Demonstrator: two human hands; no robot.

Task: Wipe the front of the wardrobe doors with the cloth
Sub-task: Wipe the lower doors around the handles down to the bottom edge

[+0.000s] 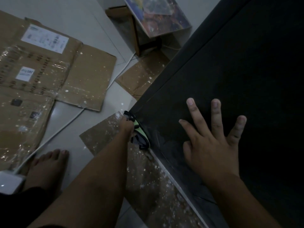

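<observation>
The dark wardrobe door [230, 71] fills the right side of the view, seen from above down to the floor. My left hand [127, 127] reaches down to its bottom edge and grips a bunched cloth [139, 134], green and dark, pressed against the lowest part of the door. My right hand [212, 140] lies flat on the door front higher up, fingers spread and straight. A lighter smear shows on the door between the cloth and my right hand.
Flattened cardboard sheets [41, 76] speckled with white paint cover the pale tiled floor at the left and along the wardrobe base. A white cable [69, 122] runs across the floor. My bare foot [49, 167] stands at lower left. A box with a colourful panel [158, 15] stands at the back.
</observation>
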